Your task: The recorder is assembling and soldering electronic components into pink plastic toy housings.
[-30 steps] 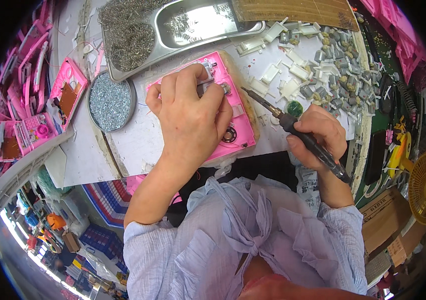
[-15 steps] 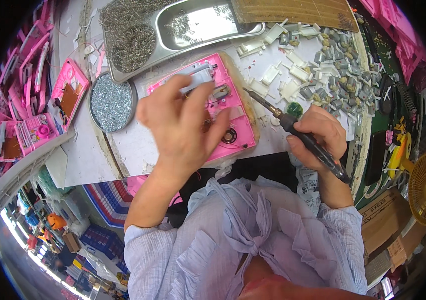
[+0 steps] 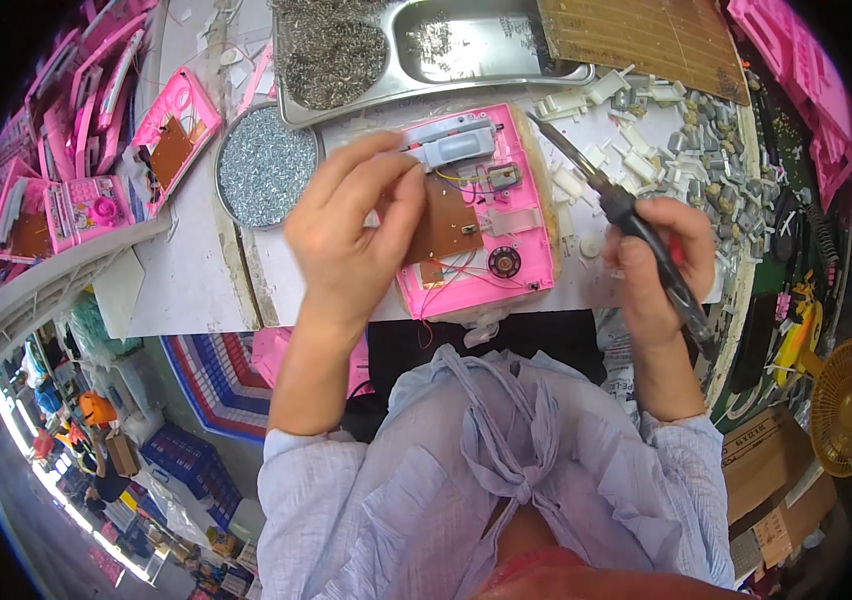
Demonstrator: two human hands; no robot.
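A pink plastic casing (image 3: 531,215) lies open on the table, with a brown circuit board (image 3: 451,220), thin wires, a small motor (image 3: 498,178), a round black speaker (image 3: 504,262) and a grey-blue plastic part (image 3: 456,145) in it. At its left side my left hand (image 3: 351,220) is closed in a pinch by the grey-blue part. Whatever lies between those fingertips is too small to make out. My right hand (image 3: 666,255) grips a black-handled screwdriver (image 3: 641,225) to the right of the casing. Its slim metal tip points up and left, clear of the casing.
A round dish of small silver screws (image 3: 268,165) stands left of the casing. Behind is a steel tray (image 3: 446,75) with darker screws. Grey motors with white holders (image 3: 706,150) are heaped at the right. More pink casings (image 3: 86,205) crowd the left; a yellow fan (image 3: 851,405) stands far right.
My left hand has drawn back left from over the casing, uncovering the circuit board, and its spread fingers have come together. The screwdriver remains in my right hand. The whole view has shifted.
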